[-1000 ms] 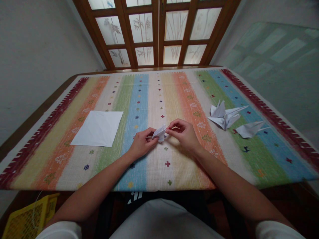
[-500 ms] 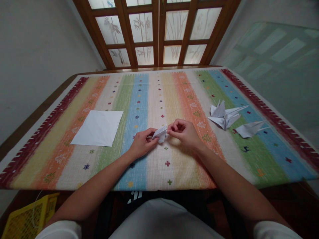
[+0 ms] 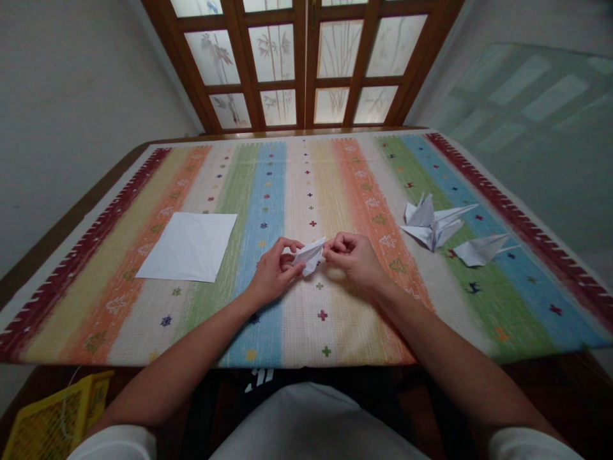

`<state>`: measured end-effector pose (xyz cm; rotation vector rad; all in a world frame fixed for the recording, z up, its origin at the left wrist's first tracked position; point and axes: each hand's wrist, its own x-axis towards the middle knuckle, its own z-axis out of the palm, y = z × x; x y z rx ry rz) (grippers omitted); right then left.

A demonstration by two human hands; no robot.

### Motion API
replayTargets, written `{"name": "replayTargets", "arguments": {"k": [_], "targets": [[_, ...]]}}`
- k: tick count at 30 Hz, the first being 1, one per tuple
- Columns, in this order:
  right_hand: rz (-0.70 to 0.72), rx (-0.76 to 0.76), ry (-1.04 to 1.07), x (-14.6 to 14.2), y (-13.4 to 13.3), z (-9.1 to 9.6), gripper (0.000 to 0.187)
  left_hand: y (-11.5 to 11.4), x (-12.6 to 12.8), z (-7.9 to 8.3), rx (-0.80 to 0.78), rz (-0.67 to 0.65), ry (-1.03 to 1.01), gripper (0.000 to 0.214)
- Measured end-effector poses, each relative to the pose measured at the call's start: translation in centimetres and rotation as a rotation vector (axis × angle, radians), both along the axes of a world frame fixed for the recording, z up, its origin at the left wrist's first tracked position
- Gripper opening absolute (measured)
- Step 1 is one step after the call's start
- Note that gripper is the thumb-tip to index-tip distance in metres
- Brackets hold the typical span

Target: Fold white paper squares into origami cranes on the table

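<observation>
– Striped tablecloth point(image 3: 297, 191), viewed from above: where is the folded white paper point(image 3: 311, 257) held?

– Over the near middle, gripped between thumb and fingers of the left hand point(image 3: 272, 271); its right end is apparently pinched by the right hand point(image 3: 357, 259).

– How is the point best worked?

– The body should be steadied and the point creased gently, lest it be torn.

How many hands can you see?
2: the left hand holds the folded white paper, and the right hand is at its right end. Neither is hidden.
</observation>
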<state>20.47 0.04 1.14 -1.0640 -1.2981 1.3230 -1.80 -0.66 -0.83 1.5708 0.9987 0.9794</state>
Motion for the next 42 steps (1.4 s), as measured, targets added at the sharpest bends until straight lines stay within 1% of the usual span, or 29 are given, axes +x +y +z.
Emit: {"name": "replayTargets", "arguments": {"k": [2, 5, 8, 12, 17, 23, 28, 32, 34, 37, 42], "targets": [[0.003, -0.033, 0.058, -0.03, 0.16, -0.13, 0.054, 0.02, -0.02, 0.04, -0.001, -0.016, 0.009, 0.03], [0.02, -0.125, 0.168, -0.04, 0.47, -0.32, 0.049, 0.08, -0.1, 0.1, -0.006, -0.03, 0.013, 0.032], [0.01, -0.202, 0.238, -0.07, 0.65, -0.41, 0.051, 0.14, -0.19, 0.22, -0.027, -0.059, 0.005, 0.032], [0.033, -0.23, 0.275, -0.32, 0.57, -0.4, 0.053, 0.09, -0.26, 0.42, -0.06, -0.099, 0.013, 0.03], [0.058, -0.212, 0.265, -0.62, 0.46, -0.55, 0.047, -0.01, -0.17, 0.4, -0.057, -0.129, 0.01, 0.028], [0.051, -0.162, 0.219, -0.51, 0.52, -0.91, 0.044, 0.3, -0.29, 0.01, 0.13, -0.074, 0.053, 0.024], [0.015, -0.136, 0.184, -0.5, 0.41, -0.94, 0.035, 0.36, -0.44, -0.14, 0.193, -0.083, 0.11, 0.039], [0.024, -0.102, 0.161, -0.47, 0.43, -1.01, 0.024, 0.24, -0.38, -0.06, 0.245, -0.067, 0.158, 0.028], [0.022, -0.089, 0.14, -0.33, 0.53, -1.0, 0.024, 0.19, -0.34, -0.02, 0.263, -0.05, 0.177, 0.025], [0.014, -0.062, 0.083, -0.1, 0.57, -0.82, 0.028, 0.13, -0.26, -0.04, 0.245, -0.035, 0.176, 0.023], [0.016, 0.044, -0.092, -0.14, 0.12, -0.6, 0.029, 0.06, -0.19, -0.18, 0.239, -0.004, 0.187, 0.024]]}}
